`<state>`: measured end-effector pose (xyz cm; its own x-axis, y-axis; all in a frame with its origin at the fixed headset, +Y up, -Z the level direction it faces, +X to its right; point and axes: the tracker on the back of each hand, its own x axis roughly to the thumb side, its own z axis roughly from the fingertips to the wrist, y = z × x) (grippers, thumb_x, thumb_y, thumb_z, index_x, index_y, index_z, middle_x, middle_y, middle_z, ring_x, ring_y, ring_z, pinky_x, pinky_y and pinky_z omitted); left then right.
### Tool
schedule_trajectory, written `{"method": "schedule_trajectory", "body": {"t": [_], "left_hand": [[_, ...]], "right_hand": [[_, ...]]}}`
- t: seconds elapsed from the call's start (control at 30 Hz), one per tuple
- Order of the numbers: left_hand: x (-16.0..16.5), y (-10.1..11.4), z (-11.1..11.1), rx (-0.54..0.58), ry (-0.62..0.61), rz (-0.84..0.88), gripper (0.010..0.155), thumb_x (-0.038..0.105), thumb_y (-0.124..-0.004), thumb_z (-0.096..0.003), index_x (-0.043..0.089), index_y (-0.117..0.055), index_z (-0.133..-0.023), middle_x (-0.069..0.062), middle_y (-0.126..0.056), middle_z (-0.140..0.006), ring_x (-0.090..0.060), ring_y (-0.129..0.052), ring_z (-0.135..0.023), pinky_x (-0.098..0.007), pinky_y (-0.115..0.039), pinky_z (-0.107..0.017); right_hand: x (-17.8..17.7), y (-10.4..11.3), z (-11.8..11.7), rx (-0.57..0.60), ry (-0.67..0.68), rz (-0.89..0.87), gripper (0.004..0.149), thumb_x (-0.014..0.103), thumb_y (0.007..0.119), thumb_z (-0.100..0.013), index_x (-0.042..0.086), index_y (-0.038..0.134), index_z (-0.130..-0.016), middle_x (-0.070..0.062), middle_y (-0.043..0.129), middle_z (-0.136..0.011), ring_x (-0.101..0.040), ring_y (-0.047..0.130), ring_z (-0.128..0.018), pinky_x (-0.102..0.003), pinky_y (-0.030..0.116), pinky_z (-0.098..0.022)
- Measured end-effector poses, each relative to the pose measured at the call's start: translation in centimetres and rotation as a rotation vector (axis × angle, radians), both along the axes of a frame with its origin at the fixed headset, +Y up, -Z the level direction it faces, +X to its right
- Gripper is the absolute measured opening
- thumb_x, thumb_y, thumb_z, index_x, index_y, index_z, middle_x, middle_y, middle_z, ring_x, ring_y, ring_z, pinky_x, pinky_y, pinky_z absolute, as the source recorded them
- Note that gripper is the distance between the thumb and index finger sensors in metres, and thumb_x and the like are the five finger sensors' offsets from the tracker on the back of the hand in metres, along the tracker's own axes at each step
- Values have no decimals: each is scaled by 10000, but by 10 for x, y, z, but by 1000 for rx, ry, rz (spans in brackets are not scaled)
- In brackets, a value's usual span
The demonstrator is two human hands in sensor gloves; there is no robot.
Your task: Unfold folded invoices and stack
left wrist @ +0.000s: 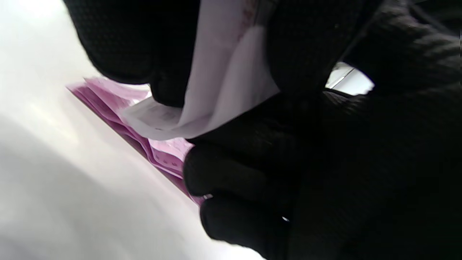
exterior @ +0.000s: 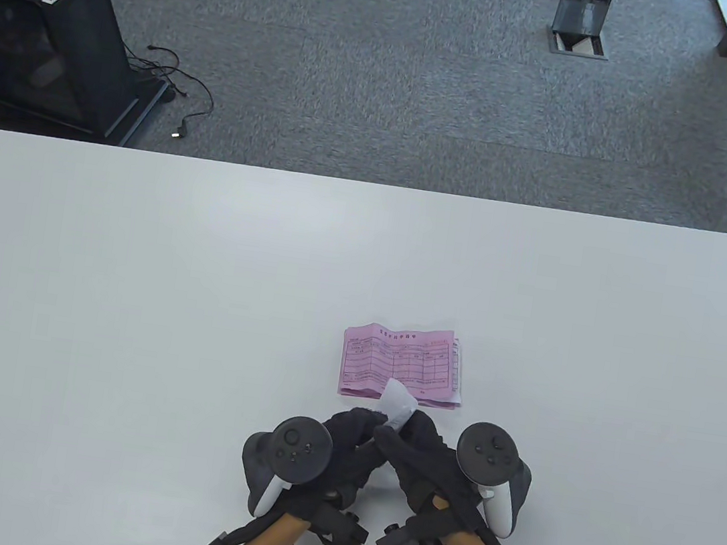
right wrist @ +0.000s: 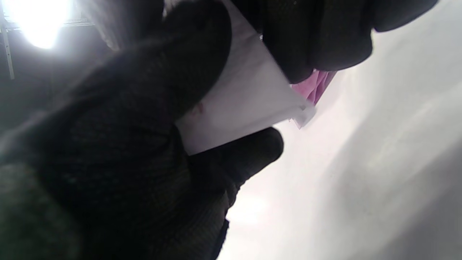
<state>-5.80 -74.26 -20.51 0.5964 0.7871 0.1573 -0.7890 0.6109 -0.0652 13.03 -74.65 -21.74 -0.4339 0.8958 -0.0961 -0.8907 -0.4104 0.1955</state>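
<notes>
Folded invoice [exterior: 399,404] pinched by both hands' fingers [exterior: 412,428], above pink stack [exterior: 401,364]

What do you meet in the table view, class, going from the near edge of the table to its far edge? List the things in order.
The gloved hands, left hand and right hand → white folded invoice held between them → pink invoice stack → bare table.

Overhead table view; close wrist views
</notes>
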Motion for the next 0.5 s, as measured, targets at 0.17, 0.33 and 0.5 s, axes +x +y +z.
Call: {"method": "schedule_trajectory", "body": {"t": [0.17,0.33,0.5], "left_hand": [[-1,-4,0,-18,-79,22,462,422,-864,-485,243,-788,-904,-55,-907,-876,-321,-901,-792,-497,-801,-573],[-7,-8,-2,-67,-173,119,451,417,-796,-520,235,-797,-933,-74,-881,-933,-382,-856,-838,-534,-762,-595],[-16,-9,-2,-64,-103,134,407,388,-844,-495,241,-845,-874,-68,-955,-838,-338,-908,-781,-508,-797,-562]], "right_hand": [[5,-2,-3,-2,34,-56,739,593,654,-457,91,580,-994,-200,813,-884,-462,788,-780,-638,585,-611],[13,-5,-8,-8,28,-98,638,538,641,-483,114,641,-960,-177,854,-851,-435,820,-760,-620,607,-609],[14,-6,-11,-8,77,-181,625,508,642,-493,101,640,-968,-178,872,-844,-431,837,-756,-613,619,-610]]}}
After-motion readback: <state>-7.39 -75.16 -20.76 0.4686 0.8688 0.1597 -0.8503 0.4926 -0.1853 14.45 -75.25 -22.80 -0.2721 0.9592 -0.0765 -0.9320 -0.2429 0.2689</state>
